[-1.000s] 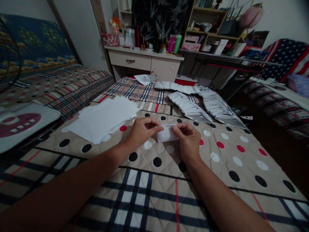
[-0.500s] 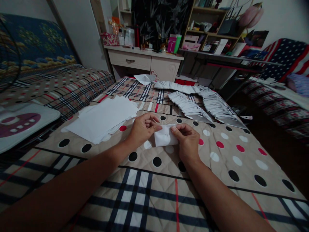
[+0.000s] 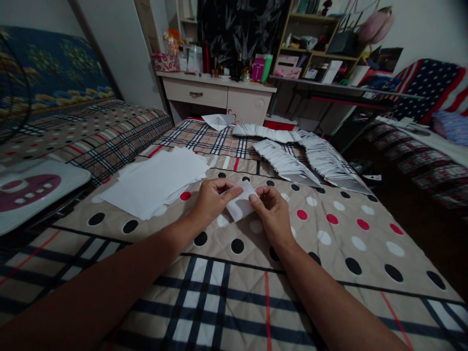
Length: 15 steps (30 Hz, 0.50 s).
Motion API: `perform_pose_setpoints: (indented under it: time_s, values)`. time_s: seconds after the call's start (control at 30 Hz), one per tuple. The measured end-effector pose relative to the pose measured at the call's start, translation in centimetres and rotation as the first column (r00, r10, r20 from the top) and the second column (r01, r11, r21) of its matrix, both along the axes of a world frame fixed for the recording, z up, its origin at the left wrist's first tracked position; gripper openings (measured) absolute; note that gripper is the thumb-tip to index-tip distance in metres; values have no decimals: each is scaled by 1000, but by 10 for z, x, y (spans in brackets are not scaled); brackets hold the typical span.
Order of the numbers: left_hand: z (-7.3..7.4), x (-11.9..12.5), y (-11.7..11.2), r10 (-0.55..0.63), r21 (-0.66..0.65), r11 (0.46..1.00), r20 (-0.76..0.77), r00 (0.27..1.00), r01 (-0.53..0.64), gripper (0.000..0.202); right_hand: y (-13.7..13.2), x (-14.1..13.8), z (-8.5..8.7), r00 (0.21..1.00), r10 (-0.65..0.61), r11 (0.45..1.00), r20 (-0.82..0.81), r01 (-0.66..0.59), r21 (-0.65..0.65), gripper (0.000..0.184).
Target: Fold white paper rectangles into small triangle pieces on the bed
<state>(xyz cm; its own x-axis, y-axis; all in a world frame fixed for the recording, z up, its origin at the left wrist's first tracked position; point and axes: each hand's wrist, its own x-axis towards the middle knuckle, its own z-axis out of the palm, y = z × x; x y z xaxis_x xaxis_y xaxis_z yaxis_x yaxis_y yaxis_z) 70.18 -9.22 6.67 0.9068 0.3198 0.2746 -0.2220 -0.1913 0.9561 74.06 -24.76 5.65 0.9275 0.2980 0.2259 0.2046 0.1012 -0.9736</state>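
Two-handed pinch at frame centre — left hand and right hand, each nearly closed, grip the small white paper; we'd guess uneven pressure could crease or tear it.

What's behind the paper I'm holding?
Past the paper, the spotted bedspread, a row of white papers and the dresser show. Whatever the paper itself covers can't be seen.

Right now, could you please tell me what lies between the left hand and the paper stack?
In the head view, patterned bedspread with a red dot lies between the left hand and the paper stack.
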Motion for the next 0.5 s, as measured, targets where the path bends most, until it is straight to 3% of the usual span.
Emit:
perform_pose_setpoints:
  time_s: [0.17, 0.4, 0.5]
  values:
    - [-5, 2, 2, 56, -100, 993, -5, 998, -56, 19, -2, -1, -6, 999, 27, 989, 26, -23, -146, 33]
    - [-6, 3, 0, 28, -100, 995, -13, 1000, -29, 22, -4, -6, 2, 991, -34, 993, 131, 48, -106, 41]
    - [-7, 4, -1, -5, -202, 979, -39, 999, -3, 26, -4, -8, 4, 991, -39, 996, 129, 49, -77, 46]
